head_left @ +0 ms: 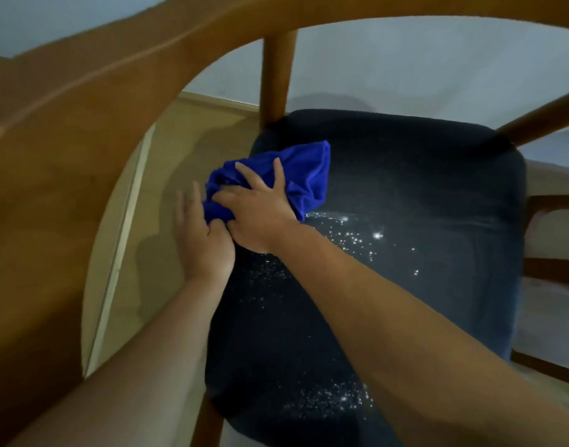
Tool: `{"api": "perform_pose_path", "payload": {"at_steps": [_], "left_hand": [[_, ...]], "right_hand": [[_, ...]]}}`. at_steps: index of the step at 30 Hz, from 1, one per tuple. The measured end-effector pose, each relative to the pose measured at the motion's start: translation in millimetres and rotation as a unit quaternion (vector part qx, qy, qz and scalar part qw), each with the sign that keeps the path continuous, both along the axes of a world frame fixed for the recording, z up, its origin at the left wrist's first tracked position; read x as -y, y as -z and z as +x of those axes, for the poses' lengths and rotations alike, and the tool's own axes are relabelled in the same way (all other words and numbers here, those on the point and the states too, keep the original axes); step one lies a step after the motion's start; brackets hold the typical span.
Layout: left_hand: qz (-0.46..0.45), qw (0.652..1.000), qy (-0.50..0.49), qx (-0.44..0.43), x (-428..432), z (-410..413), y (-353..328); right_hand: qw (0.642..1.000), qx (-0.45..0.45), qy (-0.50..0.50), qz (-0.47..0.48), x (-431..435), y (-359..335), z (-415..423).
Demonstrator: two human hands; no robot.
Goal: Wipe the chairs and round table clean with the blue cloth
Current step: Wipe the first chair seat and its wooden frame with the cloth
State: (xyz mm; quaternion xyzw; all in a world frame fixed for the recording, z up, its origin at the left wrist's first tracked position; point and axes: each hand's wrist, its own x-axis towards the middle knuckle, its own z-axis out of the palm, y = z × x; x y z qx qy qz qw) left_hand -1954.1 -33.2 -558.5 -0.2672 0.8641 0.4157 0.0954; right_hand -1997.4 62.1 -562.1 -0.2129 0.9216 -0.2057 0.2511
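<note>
Dark seat (405,195), 1 blue cloth (305,175), left hand (202,243), right hand (257,214)

Dark padded chair seat (405,195) on wooden frame (276,75). Blue cloth (309,175) bunched on the seat, under and just beyond right hand (260,211), which presses on it with fingers spread. Left hand (202,243) just beside, at the seat's edge, fingers straight. White specks (350,237) scattered just right of the right hand's wrist; more well behind both hands.
</note>
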Motion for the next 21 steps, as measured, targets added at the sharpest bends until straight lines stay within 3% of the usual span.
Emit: {"api": "perform_pose_path", "payload": {"at_steps": [9,14,21], "left_hand": [[-0.015,0.998,0.058,-0.027,-31.0,43.0,-1.9],[-0.096,0.984,0.153,-0.009,-75.2,52.3,-7.4],[-0.124,0.950,0.288,0.001,-167.3,44.7,-10.5]], "right_hand": [[0.986,0.074,-0.019,-0.150,-39.2,-8.1,-3.2],[0.985,0.068,-0.012,-0.157,-94.1,-9.5,7.3],[0.984,0.048,0.096,-0.141,-203.9,-10.0,35.6]]}}
